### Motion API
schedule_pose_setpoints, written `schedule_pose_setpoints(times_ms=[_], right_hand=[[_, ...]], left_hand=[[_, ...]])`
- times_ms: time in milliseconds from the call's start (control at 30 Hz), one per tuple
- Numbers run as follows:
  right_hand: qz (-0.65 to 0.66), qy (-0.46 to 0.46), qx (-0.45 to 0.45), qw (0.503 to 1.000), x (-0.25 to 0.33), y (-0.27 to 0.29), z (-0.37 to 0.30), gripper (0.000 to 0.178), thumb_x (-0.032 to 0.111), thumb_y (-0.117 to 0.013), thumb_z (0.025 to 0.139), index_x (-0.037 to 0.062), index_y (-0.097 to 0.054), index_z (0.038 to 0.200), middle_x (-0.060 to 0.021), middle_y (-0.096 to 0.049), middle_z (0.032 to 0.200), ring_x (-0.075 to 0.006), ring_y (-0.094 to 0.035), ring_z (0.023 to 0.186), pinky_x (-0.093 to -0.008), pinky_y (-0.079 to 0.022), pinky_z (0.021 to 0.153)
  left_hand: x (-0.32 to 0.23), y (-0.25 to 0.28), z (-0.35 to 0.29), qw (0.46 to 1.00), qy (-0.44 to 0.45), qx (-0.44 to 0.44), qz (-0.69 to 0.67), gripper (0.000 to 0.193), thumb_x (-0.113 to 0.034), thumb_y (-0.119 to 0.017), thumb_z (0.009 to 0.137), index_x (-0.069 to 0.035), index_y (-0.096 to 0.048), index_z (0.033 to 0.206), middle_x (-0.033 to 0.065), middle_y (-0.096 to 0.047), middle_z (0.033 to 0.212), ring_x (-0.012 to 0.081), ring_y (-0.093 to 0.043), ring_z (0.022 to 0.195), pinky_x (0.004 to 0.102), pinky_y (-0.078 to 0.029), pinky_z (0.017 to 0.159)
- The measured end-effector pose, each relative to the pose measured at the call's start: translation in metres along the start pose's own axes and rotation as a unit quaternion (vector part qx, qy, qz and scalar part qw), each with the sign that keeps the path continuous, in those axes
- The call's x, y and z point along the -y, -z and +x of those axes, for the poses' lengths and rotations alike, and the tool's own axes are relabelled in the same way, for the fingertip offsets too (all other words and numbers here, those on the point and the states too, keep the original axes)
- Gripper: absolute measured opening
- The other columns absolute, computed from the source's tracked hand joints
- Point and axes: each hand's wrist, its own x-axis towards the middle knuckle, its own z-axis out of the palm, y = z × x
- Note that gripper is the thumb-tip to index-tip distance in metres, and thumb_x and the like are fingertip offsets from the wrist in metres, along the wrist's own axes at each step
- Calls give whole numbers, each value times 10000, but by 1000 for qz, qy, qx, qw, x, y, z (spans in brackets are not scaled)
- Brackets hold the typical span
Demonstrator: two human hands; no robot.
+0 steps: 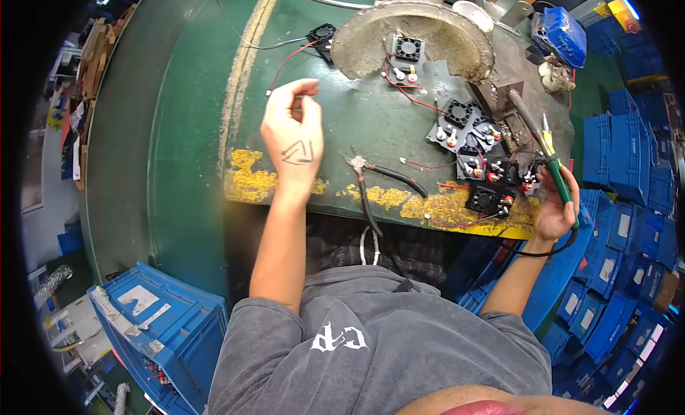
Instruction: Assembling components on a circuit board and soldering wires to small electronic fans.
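My right hand (555, 211) is wrapped round the green handle of a soldering iron (559, 181) at the bench's right edge. Its long metal barrel points up and left, toward a brown metal block (499, 97). Above the bench on the left, my left hand (292, 129) has its fingers curled in; what is between them, if anything, is hidden. Just left of its fingertips ends a red wire from a small black fan (322, 35). Several fan assemblies (467, 133) with metal plates and red and white terminals cluster near my right hand. Wire cutters (360, 164) lie between my hands, jaws apart.
A flared metal hood (342, 47) stands at the back, with another fan assembly (409, 49) at its mouth. Blue bins (619, 151) are stacked to the right. A blue crate (160, 329) stands lower left. The green bench (193, 129) has a worn yellow edge.
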Motion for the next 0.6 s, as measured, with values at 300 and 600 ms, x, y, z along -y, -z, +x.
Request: schedule_pose_setpoints(times_ms=[300,600], right_hand=[[101,7,-75,992,14,44,-38,703,495,-469,936,-85,-593,1313,-276,-701,1156,-364,-706,1020,-390,-564,874],[124,40,-268,954,42,15,-49,626,589,-406,1030,45,-708,1102,-139,-662,798,-228,-569,717,-297,-426,623]], left_hand=[[44,48,87,974,-132,9,183,224,-29,-569,934,-83,-742,1065,100,-744,999,267,-689,936,360,-549,829],[90,9,162,895,-226,175,343,174,-167,-714,902,-61,-741,1037,122,-741,944,289,-709,943,390,-553,831]])
